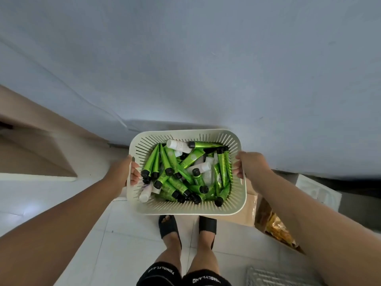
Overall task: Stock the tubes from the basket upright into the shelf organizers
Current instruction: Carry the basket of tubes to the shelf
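A cream slotted plastic basket [186, 210] is carried in front of me above the floor. It is piled with several green tubes [151, 162] with black caps and a few white tubes [178, 145], all lying loose. My left hand [125, 170] grips the basket's left rim, fingers curled over the edge to the inside. My right hand [248, 165] grips the right rim the same way. No shelf organizers are in view.
A pale wall [206, 58] fills the space ahead. A beige step or ledge [37, 145] lies at the left. Cardboard boxes [250, 203] and a box with yellow packets [278, 228] stand at the right on the white tiled floor. My feet in black slippers are below the basket.
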